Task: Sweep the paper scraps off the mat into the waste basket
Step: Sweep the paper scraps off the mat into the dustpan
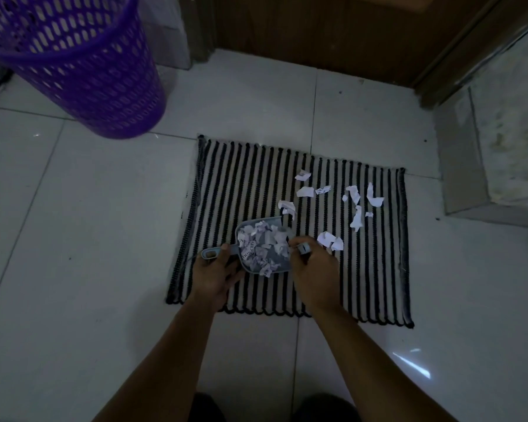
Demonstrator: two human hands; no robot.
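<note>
A black-and-white striped mat (244, 178) lies on the tiled floor. My left hand (215, 274) grips the handle of a small blue dustpan (282, 266), which rests on the mat's near middle and holds a heap of torn paper. My right hand (313, 266) is closed around a small blue brush (302, 247) at the dustpan's right edge; its bristles are hidden. Several white paper scraps (357, 216) lie loose on the mat's right half. The purple mesh waste basket (83, 65) stands at the far left, off the mat.
A brown wooden door (333, 32) closes the far side. A pale stone step or ledge (500, 153) rises at the right. White floor tiles (83, 239) surround the mat. My dark shoes (275, 409) show at the bottom edge.
</note>
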